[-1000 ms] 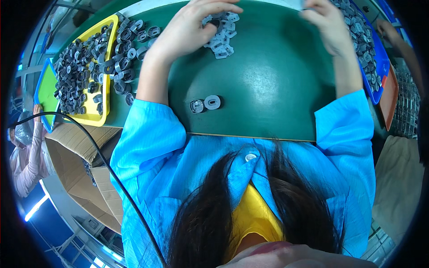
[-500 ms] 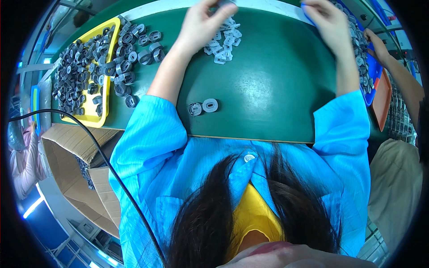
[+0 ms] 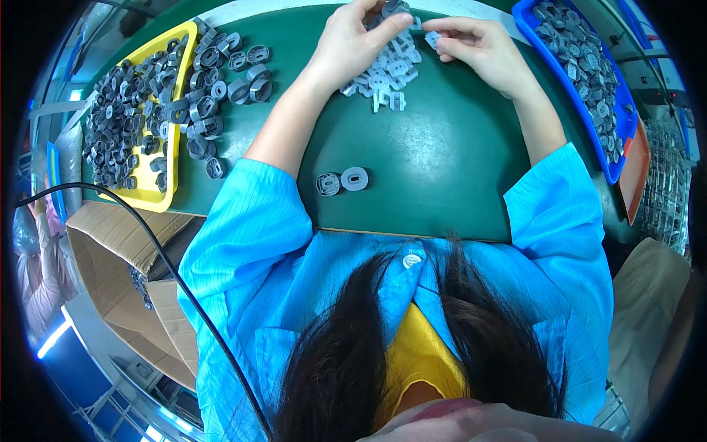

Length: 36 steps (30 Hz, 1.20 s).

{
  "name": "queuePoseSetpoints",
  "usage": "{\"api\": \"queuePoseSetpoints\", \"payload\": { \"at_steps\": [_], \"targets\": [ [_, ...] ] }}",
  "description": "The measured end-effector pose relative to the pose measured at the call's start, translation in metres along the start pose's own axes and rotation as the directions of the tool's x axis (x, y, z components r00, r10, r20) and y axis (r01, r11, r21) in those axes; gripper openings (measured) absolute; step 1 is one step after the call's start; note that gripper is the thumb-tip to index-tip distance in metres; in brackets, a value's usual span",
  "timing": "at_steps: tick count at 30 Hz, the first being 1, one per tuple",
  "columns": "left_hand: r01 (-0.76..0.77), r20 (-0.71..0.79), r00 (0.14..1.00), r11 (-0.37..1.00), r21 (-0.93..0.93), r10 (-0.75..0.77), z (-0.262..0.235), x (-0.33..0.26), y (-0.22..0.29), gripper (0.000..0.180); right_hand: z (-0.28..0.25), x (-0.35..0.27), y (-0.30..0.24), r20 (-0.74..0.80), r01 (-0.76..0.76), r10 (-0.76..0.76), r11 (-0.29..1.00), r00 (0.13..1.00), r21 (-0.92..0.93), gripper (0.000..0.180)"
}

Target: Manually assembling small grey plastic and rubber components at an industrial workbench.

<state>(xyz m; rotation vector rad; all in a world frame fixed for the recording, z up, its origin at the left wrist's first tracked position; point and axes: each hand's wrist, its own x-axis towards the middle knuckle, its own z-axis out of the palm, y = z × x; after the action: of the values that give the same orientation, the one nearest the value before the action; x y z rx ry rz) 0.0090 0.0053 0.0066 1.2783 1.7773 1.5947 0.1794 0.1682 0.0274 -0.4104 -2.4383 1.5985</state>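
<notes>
At the far middle of the green table, my left hand (image 3: 361,37) is closed on a dark grey ring-shaped plastic part (image 3: 395,9). My right hand (image 3: 482,50) pinches a small pale plastic clip (image 3: 433,40) between thumb and fingers, just right of the other hand. Below and between the hands lies a pile of similar pale clips (image 3: 387,74). Nearer to me, two round grey parts rest side by side: a ribbed one (image 3: 328,184) and a smooth one with a slot (image 3: 354,178).
A yellow tray (image 3: 171,166) of dark grey ring parts stands at the left, with more loose rings (image 3: 204,108) beside it. At the right is a blue tray (image 3: 617,166) full of grey parts, near an orange tray (image 3: 638,173). A cardboard box (image 3: 118,283) sits below left; a black cable (image 3: 158,243) crosses there.
My right hand has come leftward from beside the blue tray to the clip pile and now pinches a clip. My left hand moved slightly right. The other person's arm has left the blue tray.
</notes>
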Motion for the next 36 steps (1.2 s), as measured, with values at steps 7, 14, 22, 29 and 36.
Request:
{"api": "queuePoseSetpoints", "payload": {
  "at_steps": [7, 14, 22, 29, 36],
  "targets": [
    [-0.156, -0.052, 0.979, 0.882, 0.445, 0.199, -0.001, -0.011, 0.033, 0.037, -0.002, 0.004, 0.000, -0.033, -0.119, 0.170, 0.805, 0.985, 0.581, 0.013],
    [-0.349, -0.010, 0.904, 0.752, 0.560, 0.427, 0.012, -0.020, 0.030, 0.037, 0.033, -0.001, -0.016, -0.251, 0.103, -0.030, 0.953, 0.968, 0.286, 0.014],
    [-0.330, -0.044, 0.886, 0.695, 0.639, 0.461, 0.018, -0.020, 0.026, 0.034, 0.042, -0.011, -0.034, -0.431, 0.275, -0.346, 0.936, 0.833, -0.221, 0.010],
    [-0.351, -0.138, 0.862, 0.770, 0.532, 0.488, 0.018, -0.022, 0.031, 0.034, 0.035, -0.003, -0.019, -0.447, 0.391, -0.403, 0.912, 0.798, -0.125, 0.011],
    [-0.427, -0.098, 0.802, 0.681, 0.595, 0.589, 0.016, -0.019, 0.031, 0.034, 0.032, -0.003, -0.028, -0.317, 0.098, -0.039, 0.980, 0.948, 0.172, 0.009]
  ]
}}
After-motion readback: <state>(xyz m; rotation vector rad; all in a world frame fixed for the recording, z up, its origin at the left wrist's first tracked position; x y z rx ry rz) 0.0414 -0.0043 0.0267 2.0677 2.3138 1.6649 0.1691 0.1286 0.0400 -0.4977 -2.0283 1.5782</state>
